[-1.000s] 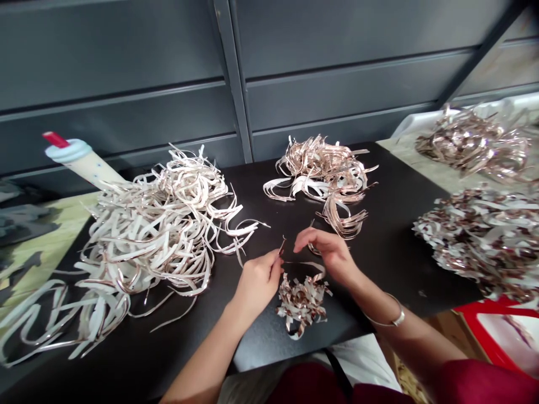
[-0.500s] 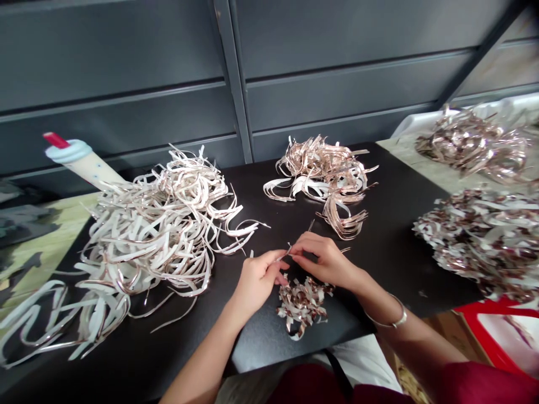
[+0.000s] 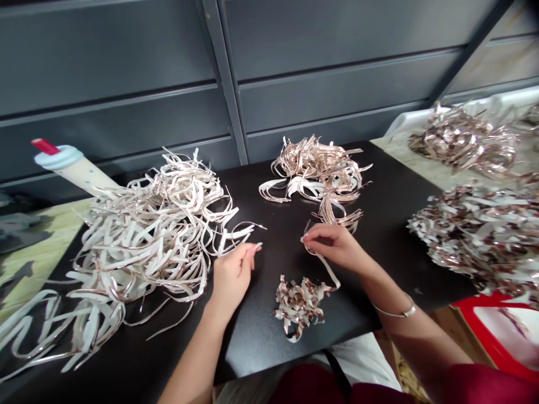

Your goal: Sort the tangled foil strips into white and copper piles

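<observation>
My left hand is closed in a pinch beside the large pile of white and rose-gold foil strips. A short white strip sticks up behind its knuckles, and a pale tip shows at its fingertips. My right hand pinches a narrow foil strip that hangs down under the palm. This strip runs to a small crinkled foil bundle lying on the black table. Beyond my right hand lies a looser heap of rose-gold strips.
A large crinkled foil heap covers the right edge, with a shinier rose-gold heap behind it. A white cup-shaped object with a blue rim leans at the left. A grey panelled wall rises behind the table. Below right is a red-rimmed container.
My hands were together above the small bundle and have now parted. My left hand moved left, while my right hand shifted slightly right with the strip stretched from the bundle.
</observation>
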Demonstrator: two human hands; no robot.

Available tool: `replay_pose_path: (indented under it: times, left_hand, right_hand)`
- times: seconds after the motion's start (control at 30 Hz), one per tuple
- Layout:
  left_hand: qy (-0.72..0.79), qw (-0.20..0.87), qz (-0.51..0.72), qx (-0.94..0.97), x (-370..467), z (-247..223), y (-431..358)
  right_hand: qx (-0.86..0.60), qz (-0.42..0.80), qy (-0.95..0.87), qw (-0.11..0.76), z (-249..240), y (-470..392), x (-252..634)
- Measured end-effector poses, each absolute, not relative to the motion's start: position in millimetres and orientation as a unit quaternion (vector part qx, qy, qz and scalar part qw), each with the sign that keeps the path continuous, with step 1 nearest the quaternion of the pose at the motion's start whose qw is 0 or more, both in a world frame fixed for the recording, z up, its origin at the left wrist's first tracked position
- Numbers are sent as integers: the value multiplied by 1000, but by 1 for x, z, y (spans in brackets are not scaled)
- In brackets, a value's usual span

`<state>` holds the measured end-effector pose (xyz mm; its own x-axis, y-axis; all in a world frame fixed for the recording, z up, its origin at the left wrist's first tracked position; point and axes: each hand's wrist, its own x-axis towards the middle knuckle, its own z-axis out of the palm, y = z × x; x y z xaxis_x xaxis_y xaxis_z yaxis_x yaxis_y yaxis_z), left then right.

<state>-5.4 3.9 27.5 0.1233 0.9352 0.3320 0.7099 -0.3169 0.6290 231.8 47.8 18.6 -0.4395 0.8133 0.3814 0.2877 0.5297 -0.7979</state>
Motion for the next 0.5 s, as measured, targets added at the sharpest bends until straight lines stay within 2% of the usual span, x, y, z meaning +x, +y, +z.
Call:
replay_pose_path:
  times: [0.07, 0.2, 0.3, 0.5]
  left_hand:
    - [570, 93, 360, 733, -11, 26, 9]
    - [583, -66, 311, 748, -25, 15, 24]
    - [590, -133, 257, 754, -37, 3, 35]
    - [617, -129, 212, 747, -43, -11, 43]
  right_hand:
    - [-345, 246, -826, 373, 13, 44, 226]
    - [-216, 185, -936, 208, 7, 26, 214]
    - [-177, 222, -948, 142, 6, 19, 220]
    - [-182, 351, -908, 139, 5, 15, 248]
